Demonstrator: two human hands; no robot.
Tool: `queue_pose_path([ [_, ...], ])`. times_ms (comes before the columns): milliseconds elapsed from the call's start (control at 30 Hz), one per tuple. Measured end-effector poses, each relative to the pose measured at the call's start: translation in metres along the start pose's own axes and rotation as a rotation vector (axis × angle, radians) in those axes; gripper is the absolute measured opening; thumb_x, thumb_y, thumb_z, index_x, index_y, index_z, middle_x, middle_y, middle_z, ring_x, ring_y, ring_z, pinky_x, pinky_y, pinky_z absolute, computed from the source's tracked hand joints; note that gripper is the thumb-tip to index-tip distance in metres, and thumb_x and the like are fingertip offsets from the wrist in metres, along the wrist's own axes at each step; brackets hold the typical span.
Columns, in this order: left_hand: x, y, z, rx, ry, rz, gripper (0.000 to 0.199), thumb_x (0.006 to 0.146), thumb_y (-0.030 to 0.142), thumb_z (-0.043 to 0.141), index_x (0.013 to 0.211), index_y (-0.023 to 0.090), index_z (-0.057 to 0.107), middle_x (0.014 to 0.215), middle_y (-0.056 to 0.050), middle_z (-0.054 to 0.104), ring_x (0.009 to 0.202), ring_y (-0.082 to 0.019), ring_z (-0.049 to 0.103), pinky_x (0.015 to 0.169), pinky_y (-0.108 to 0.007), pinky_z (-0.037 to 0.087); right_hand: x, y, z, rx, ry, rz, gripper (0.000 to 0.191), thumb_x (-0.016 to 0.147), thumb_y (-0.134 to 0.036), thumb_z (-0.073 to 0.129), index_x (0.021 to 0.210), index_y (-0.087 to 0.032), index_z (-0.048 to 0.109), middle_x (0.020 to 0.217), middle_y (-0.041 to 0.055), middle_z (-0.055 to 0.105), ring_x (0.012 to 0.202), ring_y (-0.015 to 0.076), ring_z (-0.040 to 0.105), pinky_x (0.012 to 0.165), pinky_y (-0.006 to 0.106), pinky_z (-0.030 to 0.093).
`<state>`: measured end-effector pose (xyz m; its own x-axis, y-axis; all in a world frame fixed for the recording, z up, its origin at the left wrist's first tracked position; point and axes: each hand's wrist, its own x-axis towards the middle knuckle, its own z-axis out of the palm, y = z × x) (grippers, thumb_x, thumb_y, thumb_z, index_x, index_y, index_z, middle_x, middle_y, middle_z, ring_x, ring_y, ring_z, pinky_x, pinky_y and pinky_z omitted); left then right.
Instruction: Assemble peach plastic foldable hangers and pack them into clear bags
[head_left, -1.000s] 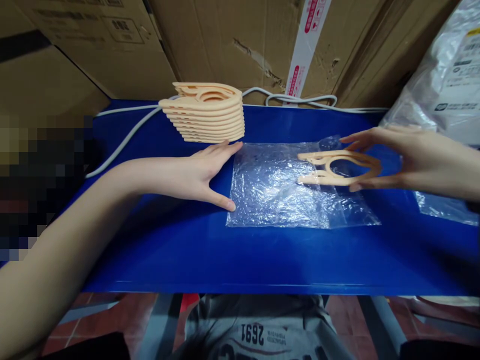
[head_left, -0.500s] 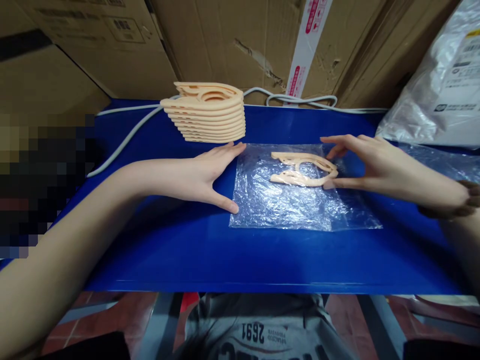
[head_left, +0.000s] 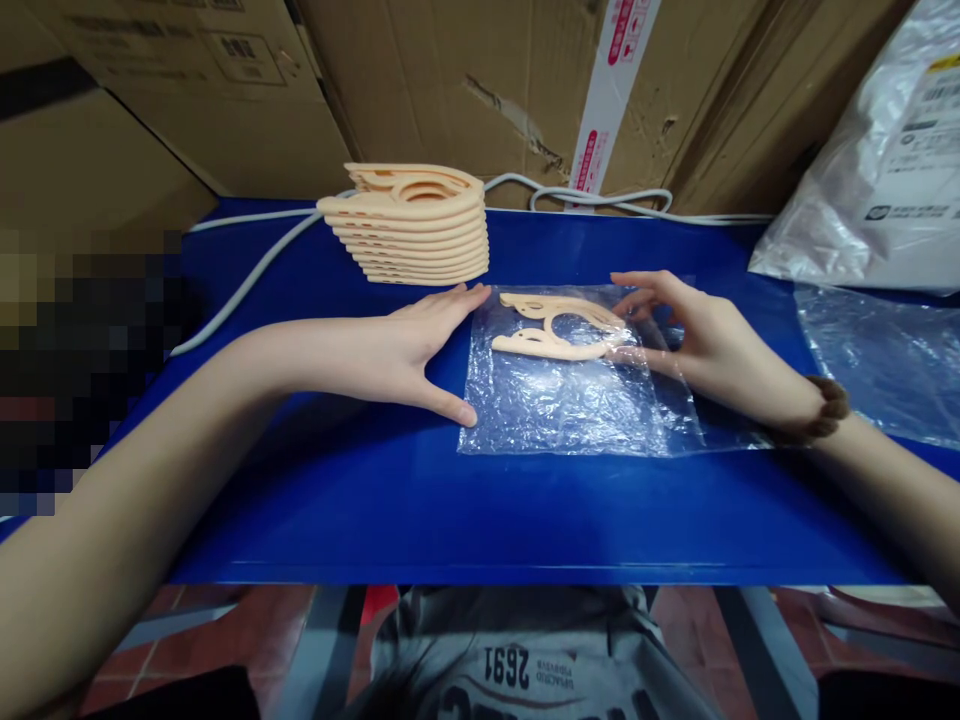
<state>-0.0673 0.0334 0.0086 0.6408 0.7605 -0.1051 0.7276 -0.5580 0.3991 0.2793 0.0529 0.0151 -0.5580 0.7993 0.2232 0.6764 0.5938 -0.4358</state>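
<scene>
A clear plastic bag lies flat on the blue table. Inside its upper part is a beige plastic folding hanger, its two arms pointing left and its rounded end to the right. My right hand reaches in from the bag's right side, with thumb and fingers around that rounded end; some fingertips are hidden. Thumb and fingers spread apart, my left hand rests at the bag's left edge. Behind it stands a neat stack of similar beige hangers.
Cardboard boxes form a wall along the back, with a white cable running before them. At the right are a white packed plastic bag and another clear bag. The table's front edge is near my body.
My right hand has moved left, further into the bag, and the hanger has slid left with it. My left hand has stayed at the bag's left edge.
</scene>
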Motion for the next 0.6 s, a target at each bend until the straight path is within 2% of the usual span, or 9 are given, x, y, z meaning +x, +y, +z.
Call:
queue_pose_path([
  [200,-0.0008,-0.0076,0.0034,0.007,0.039,0.055,0.121,0.077,0.068,0.077,0.166,0.017,0.012,0.170,-0.021,0.016,0.154,-0.043,0.027,0.119,-0.063,0.036,-0.0022,0.0064,-0.0035,0.036,0.034,0.038,0.065,0.086,-0.054,0.069,0.141,-0.022,0.054,0.098,0.0064,0.074,0.089,0.0276,0.070,0.087,0.050,0.056],
  [367,-0.0002,-0.0054,0.0030,-0.005,0.056,0.071,0.120,0.077,0.069,0.077,0.166,0.018,0.014,0.170,-0.020,0.019,0.154,-0.042,0.028,0.120,-0.062,0.036,-0.0028,0.0028,0.0010,0.065,0.046,0.053,0.057,0.088,-0.047,0.068,0.138,-0.022,0.055,0.100,0.0074,0.074,0.090,0.0268,0.069,0.086,0.049,0.056],
  [500,-0.0004,-0.0039,0.0025,-0.003,0.020,0.040,0.123,0.078,0.071,0.075,0.166,0.016,0.010,0.170,-0.022,0.013,0.155,-0.043,0.024,0.119,-0.065,0.034,-0.0021,0.0006,0.0032,0.069,0.054,0.047,0.053,0.089,-0.046,0.068,0.136,-0.023,0.057,0.099,0.0068,0.074,0.089,0.0269,0.069,0.086,0.049,0.056],
  [600,-0.0004,-0.0054,0.0030,-0.016,0.031,0.046,0.122,0.078,0.071,0.075,0.167,0.021,0.009,0.171,-0.020,0.013,0.156,-0.041,0.024,0.121,-0.063,0.033,-0.0014,0.0008,0.0041,0.068,0.059,0.037,0.052,0.089,-0.045,0.068,0.135,-0.023,0.057,0.099,0.0068,0.074,0.089,0.0271,0.069,0.087,0.049,0.056],
])
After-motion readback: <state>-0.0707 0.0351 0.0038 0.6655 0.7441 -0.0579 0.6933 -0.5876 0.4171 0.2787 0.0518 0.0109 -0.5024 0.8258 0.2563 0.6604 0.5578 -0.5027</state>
